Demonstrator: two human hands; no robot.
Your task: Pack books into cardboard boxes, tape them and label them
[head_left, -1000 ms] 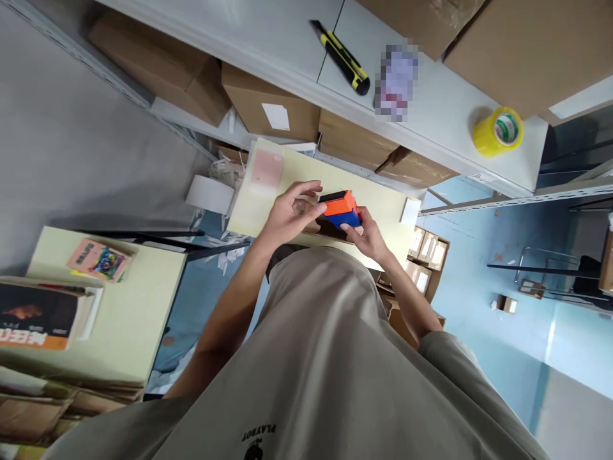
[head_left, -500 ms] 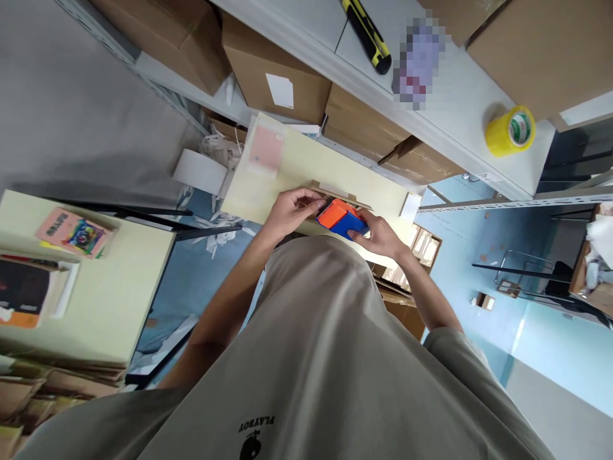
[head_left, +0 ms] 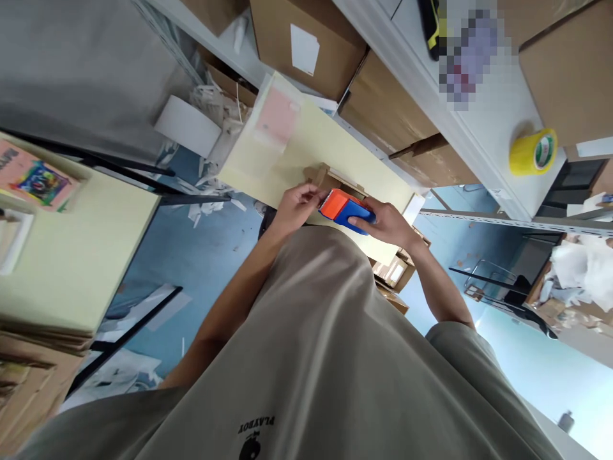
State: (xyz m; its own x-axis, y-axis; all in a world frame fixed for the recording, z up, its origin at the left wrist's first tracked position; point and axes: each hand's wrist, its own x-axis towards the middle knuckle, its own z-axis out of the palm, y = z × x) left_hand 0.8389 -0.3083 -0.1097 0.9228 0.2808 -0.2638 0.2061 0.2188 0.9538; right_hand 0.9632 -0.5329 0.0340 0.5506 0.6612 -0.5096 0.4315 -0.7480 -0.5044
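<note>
My right hand (head_left: 387, 223) grips a tape dispenser (head_left: 347, 211) by its blue part, with the thumb lying across it. The dispenser's orange end has a toothed edge and points left. Close by that edge is my left hand (head_left: 299, 207), its thumb and fingertips pinched together; what they hold, if anything, is too small to make out. Just beyond the hands, a small cardboard box (head_left: 325, 176) rests on the pale yellow table (head_left: 306, 150), partly hidden by the dispenser and my fingers.
A shelf above the table's far side carries a roll of yellow tape (head_left: 534, 152) and a black and yellow utility knife (head_left: 431, 29). Large cardboard boxes (head_left: 306, 45) stand beneath it. Another table (head_left: 71, 249) with a pink printed packet (head_left: 36, 176) is at left.
My view has turned and shifted, so the surroundings sit differently. The dispenser is tilted a little differently, showing its toothed edge more plainly. My right hand still holds it.
</note>
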